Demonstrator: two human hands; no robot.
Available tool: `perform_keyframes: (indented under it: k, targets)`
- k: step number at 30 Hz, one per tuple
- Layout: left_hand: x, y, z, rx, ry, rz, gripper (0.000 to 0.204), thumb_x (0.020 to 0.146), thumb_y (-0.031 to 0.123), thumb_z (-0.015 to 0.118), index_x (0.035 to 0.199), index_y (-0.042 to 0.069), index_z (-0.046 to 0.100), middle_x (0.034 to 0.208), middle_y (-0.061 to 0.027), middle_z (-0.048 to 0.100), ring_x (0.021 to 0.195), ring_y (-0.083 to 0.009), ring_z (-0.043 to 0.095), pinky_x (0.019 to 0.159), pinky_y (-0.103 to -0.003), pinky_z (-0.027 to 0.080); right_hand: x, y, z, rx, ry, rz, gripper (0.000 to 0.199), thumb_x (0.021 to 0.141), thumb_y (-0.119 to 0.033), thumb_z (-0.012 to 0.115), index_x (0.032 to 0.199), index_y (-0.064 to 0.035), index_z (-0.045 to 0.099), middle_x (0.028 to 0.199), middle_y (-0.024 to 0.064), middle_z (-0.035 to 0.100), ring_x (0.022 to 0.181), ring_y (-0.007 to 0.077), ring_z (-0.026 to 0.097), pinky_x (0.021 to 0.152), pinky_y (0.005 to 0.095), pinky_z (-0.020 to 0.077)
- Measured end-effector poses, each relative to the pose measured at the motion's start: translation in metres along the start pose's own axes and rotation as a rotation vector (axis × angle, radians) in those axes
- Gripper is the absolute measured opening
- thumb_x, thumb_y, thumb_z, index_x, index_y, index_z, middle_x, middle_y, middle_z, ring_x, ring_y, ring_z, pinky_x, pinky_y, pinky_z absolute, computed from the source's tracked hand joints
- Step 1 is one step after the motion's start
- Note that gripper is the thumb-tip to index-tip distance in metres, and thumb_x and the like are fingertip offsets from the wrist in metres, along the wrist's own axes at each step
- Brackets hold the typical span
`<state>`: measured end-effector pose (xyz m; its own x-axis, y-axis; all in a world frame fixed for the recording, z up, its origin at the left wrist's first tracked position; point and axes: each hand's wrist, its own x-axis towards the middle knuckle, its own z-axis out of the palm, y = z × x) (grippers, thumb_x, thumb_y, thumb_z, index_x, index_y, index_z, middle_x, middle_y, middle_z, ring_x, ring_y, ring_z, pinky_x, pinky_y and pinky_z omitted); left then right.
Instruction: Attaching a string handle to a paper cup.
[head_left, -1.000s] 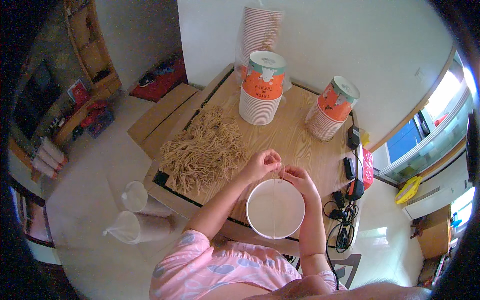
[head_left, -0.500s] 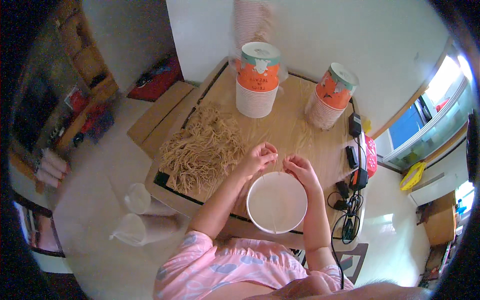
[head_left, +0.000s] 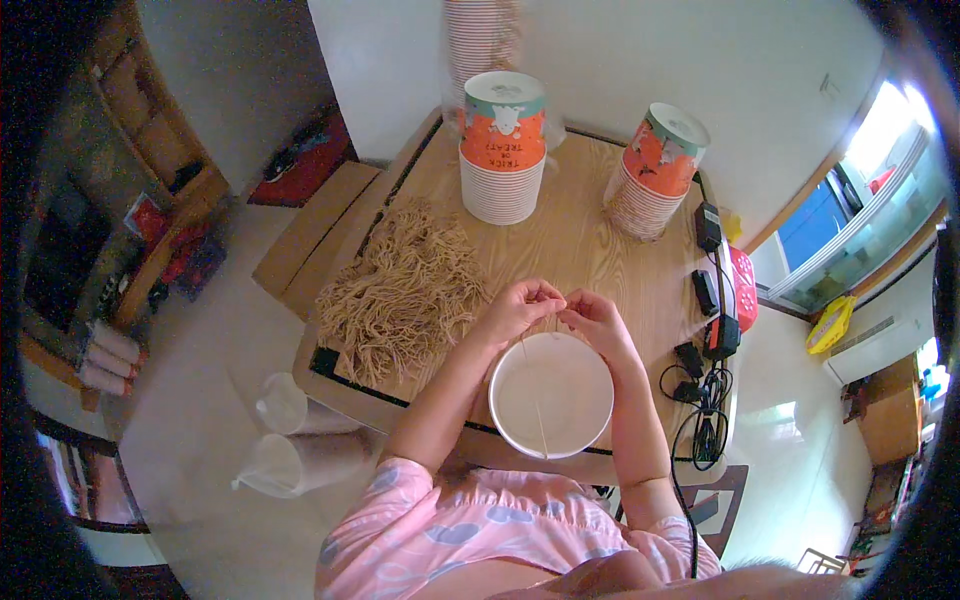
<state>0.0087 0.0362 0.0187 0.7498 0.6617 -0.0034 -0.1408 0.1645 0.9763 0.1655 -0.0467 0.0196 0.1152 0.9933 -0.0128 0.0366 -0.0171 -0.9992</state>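
A white paper bucket [head_left: 580, 395] stands with its mouth up at the table's near edge, between my forearms. Across its inside runs a thin tan string [head_left: 541, 425]. Just beyond the far rim, my left hand [head_left: 518, 310] and my right hand [head_left: 597, 322] meet, fingertips pinched together on the string's thin ends. What exactly lies between the fingertips is mostly hidden. To the left of my left hand lies a large loose heap of tan strings [head_left: 405, 290].
Upside-down stacks of orange and green paper buckets, one stack [head_left: 503, 135] at the back middle and another stack [head_left: 658, 170] at the back right. Power adapters [head_left: 722, 335] and a coiled black cable [head_left: 709, 430] line the right edge. Bagged cups [head_left: 275, 465] stand at lower left.
My hands have come together; a gap showed between them before, and now their fingertips touch. The view has shifted slightly. The bucket stays between my forearms.
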Motion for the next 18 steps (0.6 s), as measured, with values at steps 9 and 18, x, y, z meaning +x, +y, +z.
perform_keyframes:
  k: [9,18]
  targets:
    - [0.007,-0.004,0.002,-0.110,0.094,0.017,0.006,0.085,0.013,0.060,0.085,0.007,0.057,0.068,0.0046,0.053,0.059,-0.0032,0.046,0.052,-0.018,0.038,-0.003,-0.002,-0.002,0.055,0.073,-0.009,0.005,0.083,-0.005,0.058,0.088,-0.0038,0.059,0.078,-0.0017,0.055,0.073,0.0060,0.050,0.063,0.0211,0.0399]
    - [0.014,-0.008,0.004,-0.208,0.122,0.005,0.006,0.086,0.012,0.058,0.084,0.008,0.054,0.066,0.0034,0.051,0.054,-0.0026,0.044,0.045,-0.017,0.034,-0.057,-0.058,0.022,-0.925,-0.073,-0.452,0.032,0.079,-0.012,0.061,0.111,-0.0125,0.061,0.114,0.0133,0.051,0.100,0.0298,0.051,0.088,0.0384,0.0413]
